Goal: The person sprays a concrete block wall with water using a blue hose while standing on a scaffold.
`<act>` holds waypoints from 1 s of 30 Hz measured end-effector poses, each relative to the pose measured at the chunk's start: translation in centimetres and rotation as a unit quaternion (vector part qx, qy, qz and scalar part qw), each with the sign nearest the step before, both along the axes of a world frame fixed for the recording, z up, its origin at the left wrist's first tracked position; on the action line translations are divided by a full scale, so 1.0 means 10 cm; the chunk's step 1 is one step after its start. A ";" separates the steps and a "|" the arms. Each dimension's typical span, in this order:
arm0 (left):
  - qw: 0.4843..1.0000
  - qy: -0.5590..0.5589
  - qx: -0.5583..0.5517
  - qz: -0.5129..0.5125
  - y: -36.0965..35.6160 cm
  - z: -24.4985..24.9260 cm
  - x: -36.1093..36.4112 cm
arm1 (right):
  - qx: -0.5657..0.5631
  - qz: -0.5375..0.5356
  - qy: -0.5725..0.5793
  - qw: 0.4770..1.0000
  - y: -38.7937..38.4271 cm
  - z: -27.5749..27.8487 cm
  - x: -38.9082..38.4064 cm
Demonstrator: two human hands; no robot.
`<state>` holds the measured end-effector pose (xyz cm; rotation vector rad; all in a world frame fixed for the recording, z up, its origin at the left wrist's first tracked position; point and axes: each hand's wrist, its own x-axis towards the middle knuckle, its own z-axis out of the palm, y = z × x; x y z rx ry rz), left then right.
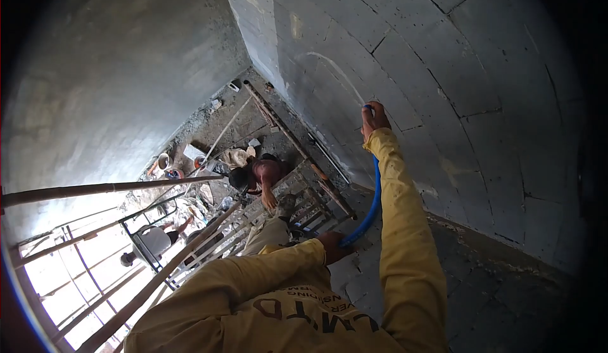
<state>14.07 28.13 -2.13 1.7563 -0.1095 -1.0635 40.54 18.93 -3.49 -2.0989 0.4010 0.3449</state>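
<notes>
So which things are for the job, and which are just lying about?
For the job:
blue hose, in left hand and right hand
pale stream from it
block wall

Probably just lying about:
bucket
white piece near it

I see white daylight glare at lower left, a dim wall (468, 144) at right, and black, bowed edges.
</notes>
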 end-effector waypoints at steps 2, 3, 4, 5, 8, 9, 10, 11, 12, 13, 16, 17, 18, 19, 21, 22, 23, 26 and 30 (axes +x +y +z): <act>1.000 0.009 -0.001 0.000 0.03 0.02 0.02 | -0.032 0.002 0.029 0.999 0.05 -0.01 0.03; 1.000 0.013 -0.001 0.001 0.05 0.03 0.03 | -0.047 0.004 0.043 0.998 0.08 -0.01 0.05; 1.000 0.017 0.000 0.003 0.06 0.02 0.04 | -0.039 0.001 0.041 0.998 0.11 -0.02 0.06; 1.000 0.021 0.001 0.004 0.07 0.02 0.04 | -0.031 -0.002 0.039 0.999 0.13 -0.03 0.06; 1.000 0.018 0.010 0.002 0.06 -0.10 0.01 | -0.067 -0.001 0.007 0.998 0.08 -0.30 0.11; 1.000 0.018 0.014 0.000 0.04 -0.14 -0.04 | -0.089 0.002 -0.004 0.996 0.02 -0.42 0.14; 1.000 0.022 0.011 -0.003 0.04 -0.10 -0.02 | -0.081 0.009 -0.020 0.996 -0.07 -0.49 0.19; 0.999 0.034 0.006 -0.004 0.05 -0.01 0.03 | -0.074 0.018 -0.029 0.997 -0.16 -0.58 0.23; 0.999 0.050 0.003 -0.004 0.04 0.02 -0.01 | -0.063 0.014 -0.012 0.998 -0.20 -0.58 0.11; 0.998 0.058 0.000 -0.010 0.01 -0.01 -0.09 | -0.053 0.011 0.005 0.999 -0.24 -0.58 -0.01; 0.998 0.059 -0.005 -0.013 -0.08 -0.13 -0.17 | -0.021 -0.037 0.114 0.993 -0.26 -0.08 -0.15; 0.998 0.062 -0.009 -0.012 -0.10 -0.15 -0.21 | -0.003 -0.047 0.123 0.991 -0.30 -0.01 -0.22; 0.998 0.064 -0.013 -0.009 -0.13 -0.18 -0.23 | 0.014 -0.055 0.131 0.990 -0.36 0.04 -0.27; 0.998 0.056 -0.012 -0.016 -0.18 -0.23 -0.29 | 0.019 -0.044 0.130 0.990 -0.43 0.05 -0.31; 0.999 0.035 -0.007 -0.031 -0.31 -0.34 -0.37 | 0.025 -0.035 0.125 0.991 -0.59 0.03 -0.39; 0.999 0.036 -0.007 -0.022 -0.31 -0.35 -0.36 | 0.028 -0.038 0.120 0.992 -0.67 0.01 -0.40; 0.999 0.040 -0.010 -0.016 -0.32 -0.31 -0.36 | 0.026 -0.055 0.127 0.990 -0.75 -0.03 -0.40; 0.999 0.049 -0.009 0.000 -0.41 -0.26 -0.38 | 0.000 -0.087 0.122 0.989 -0.92 -0.05 -0.48; 0.998 0.051 -0.022 0.023 -0.53 -0.39 -0.48 | -0.018 -0.127 0.116 0.985 -1.16 -0.18 -0.58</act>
